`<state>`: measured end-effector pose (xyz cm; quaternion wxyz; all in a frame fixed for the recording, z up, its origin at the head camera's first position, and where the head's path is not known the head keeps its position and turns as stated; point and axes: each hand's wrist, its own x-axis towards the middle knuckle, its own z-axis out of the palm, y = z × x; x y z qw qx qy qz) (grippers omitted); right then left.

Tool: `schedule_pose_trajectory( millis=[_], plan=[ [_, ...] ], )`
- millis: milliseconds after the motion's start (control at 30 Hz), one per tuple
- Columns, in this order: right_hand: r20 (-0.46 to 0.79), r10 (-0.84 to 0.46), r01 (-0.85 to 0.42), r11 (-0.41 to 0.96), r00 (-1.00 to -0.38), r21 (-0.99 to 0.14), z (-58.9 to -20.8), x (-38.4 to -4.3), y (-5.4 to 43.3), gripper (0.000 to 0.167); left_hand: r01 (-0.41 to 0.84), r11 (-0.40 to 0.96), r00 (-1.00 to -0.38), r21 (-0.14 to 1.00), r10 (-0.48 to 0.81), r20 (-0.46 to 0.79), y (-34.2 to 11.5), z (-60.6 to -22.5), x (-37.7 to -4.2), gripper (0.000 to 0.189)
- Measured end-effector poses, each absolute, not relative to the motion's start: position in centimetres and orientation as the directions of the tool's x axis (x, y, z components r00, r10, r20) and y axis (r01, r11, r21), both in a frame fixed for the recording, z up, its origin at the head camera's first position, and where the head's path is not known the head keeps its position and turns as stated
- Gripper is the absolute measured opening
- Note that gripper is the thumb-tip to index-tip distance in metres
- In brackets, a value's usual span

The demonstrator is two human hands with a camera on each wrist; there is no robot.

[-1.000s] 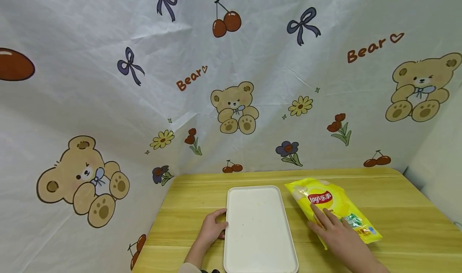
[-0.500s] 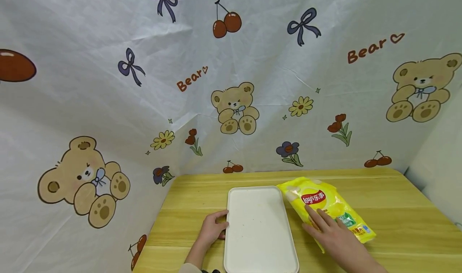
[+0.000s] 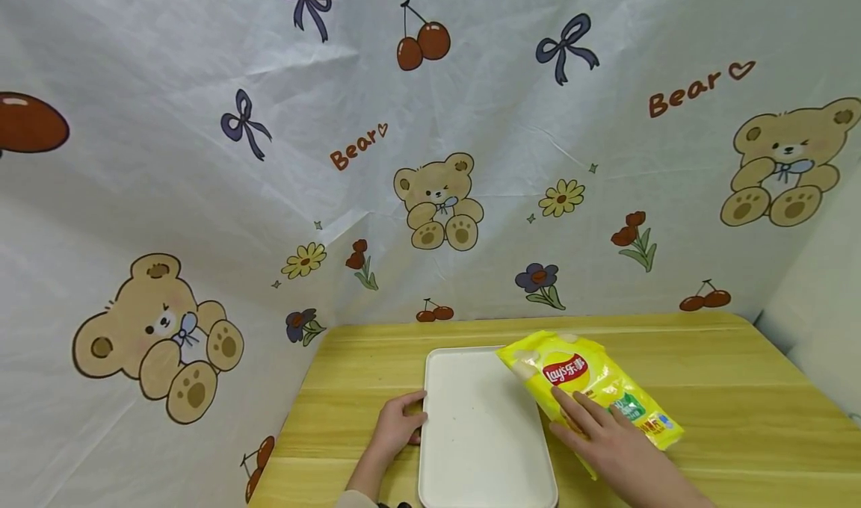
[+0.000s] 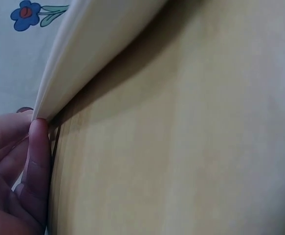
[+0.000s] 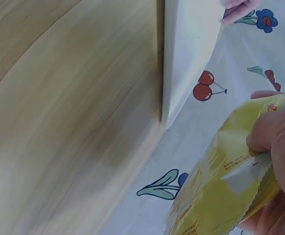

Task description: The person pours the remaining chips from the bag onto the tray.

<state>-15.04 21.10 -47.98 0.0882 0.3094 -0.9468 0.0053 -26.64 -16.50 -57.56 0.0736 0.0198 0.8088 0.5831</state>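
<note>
A yellow Lay's bag of potato chips [image 3: 608, 377] is held by my right hand [image 3: 612, 444], its fingers spread over the printed front. In the right wrist view the thumb [image 5: 267, 134] presses the back of the bag, so the bag is pinched between thumb and fingers. The bag's upper left corner overlaps the far right corner of the white rectangular tray [image 3: 477, 433] in the head view. My left hand [image 3: 395, 426] pinches the tray's left rim, with thumb and finger meeting at the edge in the left wrist view.
The tray lies on a wooden table [image 3: 753, 396]. Behind the table hangs a white cloth [image 3: 504, 149] printed with bears, bows, cherries and flowers. A pale wall surface [image 3: 821, 306] borders the table on the right.
My right hand has carried the chip bag leftward, from beside the tray to over its far right corner. The left hand and the tray stay where they were.
</note>
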Motion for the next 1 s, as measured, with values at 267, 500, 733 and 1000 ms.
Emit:
schedule_pose_trajectory(
  millis=[267,500,733,1000],
  plan=[
    [0.230,-0.640,-0.638,0.765,-0.733,0.093,-47.8,-15.0,20.3,0.072,-0.044,0.316,-0.989,0.948,0.121,-0.086,-16.6,-57.7,-26.7,0.045],
    [0.232,-0.647,-0.653,0.755,-0.726,0.063,-47.3,-14.9,19.5,0.080,-0.033,0.304,-0.990,0.952,0.123,-0.074,-16.6,-58.0,-26.8,0.045],
    [0.220,-0.650,-0.656,0.753,-0.727,0.053,-47.1,-14.6,18.8,0.088,-0.029,0.299,-0.989,0.954,0.127,-0.070,-16.4,-58.0,-26.9,0.044],
    [0.241,-0.703,-0.705,0.703,-0.670,0.091,-47.1,-14.5,17.7,0.085,-0.031,0.302,-0.990,0.953,0.119,-0.070,-16.3,-58.1,-26.8,0.044]
  ],
)
